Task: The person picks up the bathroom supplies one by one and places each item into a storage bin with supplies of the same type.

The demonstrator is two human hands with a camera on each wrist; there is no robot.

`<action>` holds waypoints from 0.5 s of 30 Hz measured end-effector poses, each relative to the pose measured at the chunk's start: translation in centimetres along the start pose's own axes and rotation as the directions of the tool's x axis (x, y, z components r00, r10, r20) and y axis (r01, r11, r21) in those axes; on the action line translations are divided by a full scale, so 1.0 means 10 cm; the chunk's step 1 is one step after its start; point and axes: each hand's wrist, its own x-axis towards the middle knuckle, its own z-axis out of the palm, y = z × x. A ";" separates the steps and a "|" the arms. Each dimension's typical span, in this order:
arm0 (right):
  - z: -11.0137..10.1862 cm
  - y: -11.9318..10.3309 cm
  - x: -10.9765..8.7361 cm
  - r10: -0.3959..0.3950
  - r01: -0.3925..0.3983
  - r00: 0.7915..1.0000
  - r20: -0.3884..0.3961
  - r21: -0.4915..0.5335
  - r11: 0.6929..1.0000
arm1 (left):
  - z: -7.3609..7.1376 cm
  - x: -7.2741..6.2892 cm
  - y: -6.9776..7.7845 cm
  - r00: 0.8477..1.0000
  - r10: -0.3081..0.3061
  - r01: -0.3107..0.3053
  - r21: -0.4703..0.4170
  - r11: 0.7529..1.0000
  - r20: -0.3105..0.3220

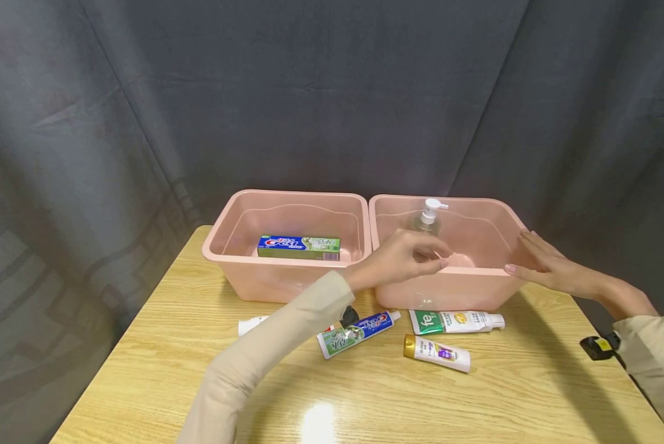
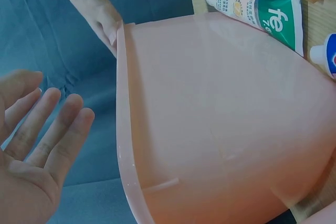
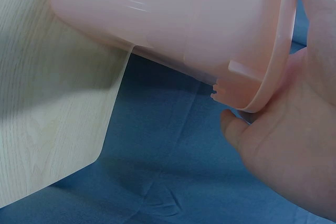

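Two pink plastic bins stand side by side at the back of the table. Above the front of the right bin [image 1: 465, 291] hovers my left hand [image 1: 395, 256], its fingers loosely bent and holding nothing; the left wrist view shows the palm and fingers spread apart. Just behind that hand, a clear pump bottle [image 1: 430, 213] with a white pump top stands inside the bin, its lower part mostly hidden. My right hand [image 1: 561, 271] rests on the bin's right end with fingers extended; the right wrist view shows it against the rim [image 3: 286, 40].
A toothpaste box [image 1: 298, 246] lies in the left bin [image 1: 270, 280]. On the wooden table [image 1: 504, 401] in front lie a blue-green toothpaste tube [image 1: 359, 333], a green-white tube [image 1: 456, 322] and a gold-capped bottle [image 1: 439, 353]. My left sleeve partly covers a white item [image 1: 250, 325].
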 end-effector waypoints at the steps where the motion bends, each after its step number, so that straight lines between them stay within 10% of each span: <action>1: 0.00 0.00 0.00 0.001 -0.001 1.000 0.000 0.000 1.000 | 0.01 -0.01 0.00 1.000 0.003 -0.003 -0.001 1.000 0.003; 15: 0.01 0.03 0.01 0.002 -0.002 1.000 0.000 0.003 1.000 | 0.08 -0.13 0.04 0.991 0.105 -0.114 0.123 0.986 0.078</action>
